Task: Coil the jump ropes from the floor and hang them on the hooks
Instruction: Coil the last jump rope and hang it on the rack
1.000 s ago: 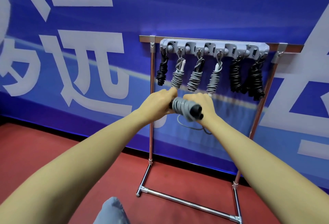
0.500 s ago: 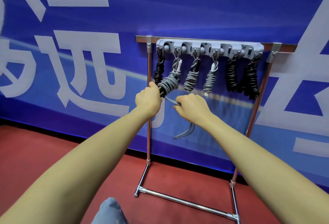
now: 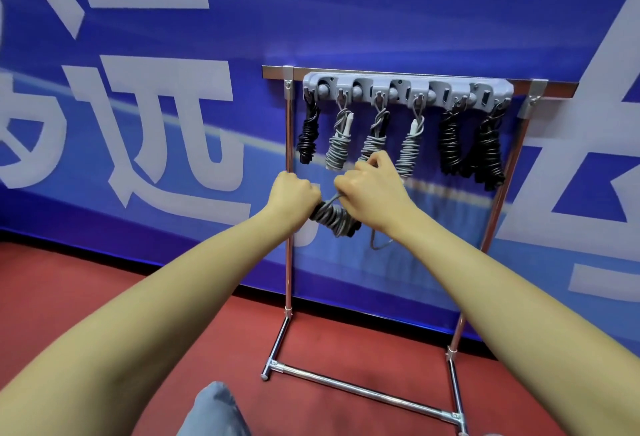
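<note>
A: From the head view, how much of the job looks done?

B: Most of it, I'd judge. Six coiled ropes hang from the grey hook strip (image 3: 408, 89) on the metal rack (image 3: 288, 193): a black bundle (image 3: 308, 137) at the left end, three grey bundles (image 3: 338, 148) beside it, and two black bundles (image 3: 488, 151) at the right end. No rope shows on the red floor (image 3: 104, 297) in this view.

A: So what remains?

B: One grey jump rope (image 3: 334, 219), held in front of the rack and below the hanging bundles. It is mostly wound into a tight coil, with a loose loop dangling under the right wrist. It needs finishing and then a hook; every hook I can make out seems to carry something, so which one would take it I cannot tell.

A: And the hands?

B: The left hand (image 3: 294, 193) is clenched round the upper end of the coil. The right hand (image 3: 372, 189) sits just beside it, fingers curled and pinching the free strand that rises from the coil. The coil hangs between and slightly below both fists, in the air, touching neither rack nor floor.
</note>
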A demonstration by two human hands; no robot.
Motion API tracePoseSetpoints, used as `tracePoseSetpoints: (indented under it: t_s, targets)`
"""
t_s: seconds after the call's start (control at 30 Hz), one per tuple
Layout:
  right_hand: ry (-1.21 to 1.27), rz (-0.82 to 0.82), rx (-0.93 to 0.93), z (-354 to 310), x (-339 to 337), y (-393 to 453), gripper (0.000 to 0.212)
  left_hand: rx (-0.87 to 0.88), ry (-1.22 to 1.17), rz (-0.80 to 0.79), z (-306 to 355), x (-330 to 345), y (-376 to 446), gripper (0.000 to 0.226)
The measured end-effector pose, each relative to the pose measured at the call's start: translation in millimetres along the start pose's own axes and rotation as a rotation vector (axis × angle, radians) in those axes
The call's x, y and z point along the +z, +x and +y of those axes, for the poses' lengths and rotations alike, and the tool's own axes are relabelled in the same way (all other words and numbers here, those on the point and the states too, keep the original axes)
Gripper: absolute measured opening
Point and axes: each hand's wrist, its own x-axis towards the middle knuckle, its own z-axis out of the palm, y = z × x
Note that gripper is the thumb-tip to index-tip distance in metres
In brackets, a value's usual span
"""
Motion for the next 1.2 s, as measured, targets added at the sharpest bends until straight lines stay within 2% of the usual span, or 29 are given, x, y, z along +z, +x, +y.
tracePoseSetpoints:
  t_s: [0.1, 0.2, 0.27, 0.37, 0.43, 0.5, 0.53, 0.6, 0.67, 0.7, 0.73, 0.8, 0.9, 1.13, 1.2]
  targets:
    - [0.0, -0.085, 0.043, 4.2, 3.6, 1.6, 0.034, 0.147, 0.014, 0.047, -4.7, -5.3, -1.6, 0.011]
    - [-0.038, -0.167, 0.062, 7.1, 7.7, 1.9, 0.036, 0.265, 0.09, 0.247, -12.4, -8.3, -4.8, 0.037]
    - [-0.014, -0.183, 0.068, 10.9, 13.8, 0.0, 0.041, 0.366, 0.038, 0.346, -15.9, 1.6, -0.5, 0.04]
    - [0.014, -0.128, 0.083, 14.6, 23.7, -4.6, 0.045, 0.476, 0.021, 0.573, -11.0, 1.4, -9.9, 0.029]
    - [0.018, -0.075, 0.095, 15.7, 28.0, -8.5, 0.042, 0.449, -0.103, 0.717, -12.3, 4.6, -8.0, 0.023]
    - [0.028, -0.009, 0.11, 17.8, 28.2, -10.5, 0.038, 0.403, -0.256, 0.787, -10.4, 6.0, -8.3, 0.023]
    - [0.053, 0.022, 0.126, 17.5, 23.9, -11.6, 0.033, 0.377, -0.368, 0.771, -8.5, 3.3, -9.9, 0.021]
    - [0.165, 0.108, 0.171, 18.0, 21.0, -13.0, 0.02, 0.266, -0.719, 0.628, -4.7, -8.0, -16.3, 0.02]
    - [0.354, 0.167, 0.257, 16.2, 15.1, -14.4, 0.015, 0.076, -1.114, 0.409, 2.8, -19.4, -21.5, 0.033]
    - [0.378, 0.186, 0.301, 15.6, 13.9, -13.9, 0.014, -0.018, -1.25, 0.387, 7.4, -24.3, -22.1, 0.034]
    - [0.361, 0.141, 0.343, 13.9, 10.5, -12.7, 0.012, -0.101, -1.348, 0.401, 12.4, -28.4, -21.5, 0.033]
    - [0.346, -0.062, 0.4, 11.9, 7.7, -11.3, 0.017, -0.255, -1.454, 0.428, 19.8, -34.3, -16.9, 0.028]
    - [0.267, -0.184, 0.37, 11.2, 9.2, -12.1, 0.017, -0.416, -1.489, 0.388, 22.3, -31.6, -7.5, 0.025]
    - [0.204, -0.387, 0.288, -5.5, 6.2, -14.2, 0.007, -0.592, -1.17, 0.165, 17.9, -13.9, 4.6, 0.028]
    - [0.194, -0.418, 0.249, -8.7, 4.2, -13.0, 0.014, -0.575, -1.035, 0.107, 17.1, -9.0, 4.5, 0.033]
